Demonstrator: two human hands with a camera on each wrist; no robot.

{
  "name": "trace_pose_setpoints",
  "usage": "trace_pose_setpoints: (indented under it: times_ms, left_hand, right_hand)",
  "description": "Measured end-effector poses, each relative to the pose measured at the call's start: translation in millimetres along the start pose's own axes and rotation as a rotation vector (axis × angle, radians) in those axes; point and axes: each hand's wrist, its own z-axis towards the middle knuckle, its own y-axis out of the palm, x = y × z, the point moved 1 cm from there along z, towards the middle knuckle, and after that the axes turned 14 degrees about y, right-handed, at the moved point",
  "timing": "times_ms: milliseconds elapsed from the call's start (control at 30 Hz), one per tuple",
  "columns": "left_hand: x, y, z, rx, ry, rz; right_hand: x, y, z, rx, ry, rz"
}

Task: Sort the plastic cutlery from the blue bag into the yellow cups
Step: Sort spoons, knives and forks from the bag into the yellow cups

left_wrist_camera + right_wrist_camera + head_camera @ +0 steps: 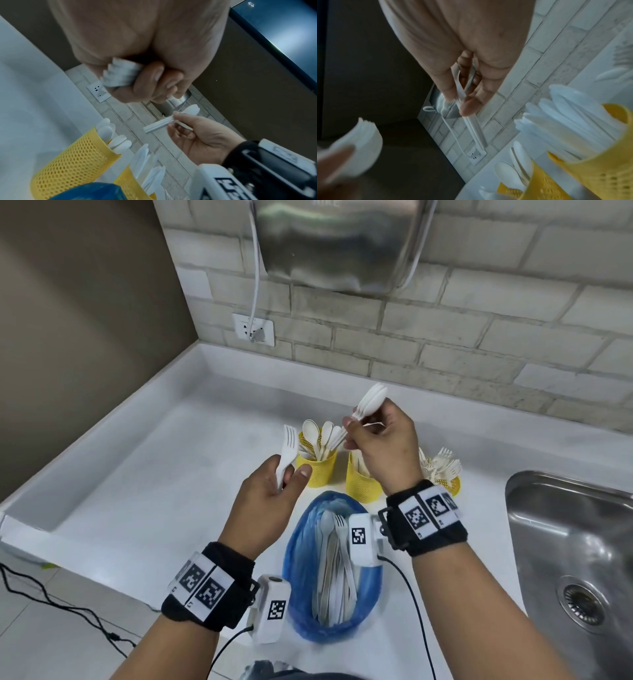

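Head view: our left hand (270, 491) grips forks (287, 451); right hand (383, 446) pinches spoons (371, 400); we'd drop them handles-first into the spoon cup (317, 465), reckon.

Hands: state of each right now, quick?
Left hand: closed, gripping a stack of white forks, tines up.
Right hand: closed, pinching a stack of white spoons above the yellow cups.

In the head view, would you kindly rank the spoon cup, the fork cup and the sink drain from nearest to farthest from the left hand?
1. Spoon cup, just right of the left hand.
2. Fork cup, far right of the row.
3. Sink drain, in the basin at far right.
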Motion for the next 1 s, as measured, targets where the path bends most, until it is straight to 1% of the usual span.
trace_pose_setpoints:
  times_ms: [133, 267, 467, 533, 633, 800, 900, 1000]
  left_hand:
    - [2, -2, 2, -0.005, 0.019, -0.044]
    - [-3, -5, 4, 0.009, 0.018, -0.062]
    - [-14, -11, 10, 0.017, 0.001, -0.093]
    - [-16, -11, 11, 0.014, -0.010, -0.105]
    - [-17, -10, 10, -0.003, -0.017, -0.133]
    - [-18, -7, 10, -0.028, -0.042, -0.153]
    - [-16, -9, 8, -0.029, -0.044, -0.147]
    - [-18, -12, 9, -0.027, -0.051, -0.124]
  right_hand:
    - [12, 26, 17, 0.032, -0.023, -0.186]
    - [27, 46, 28, 0.065, -0.077, -0.381]
    - [39, 59, 36, 0.029, -0.058, -0.583]
    - [40, 61, 35, -0.009, -0.063, -0.653]
    - [38, 63, 33, -0.066, -0.078, -0.716]
    - [46, 72, 34, -0.113, -0.138, -0.764]
    - [51, 76, 34, -0.110, -0.157, -0.855]
    - [52, 77, 34, -0.058, -0.212, -0.967]
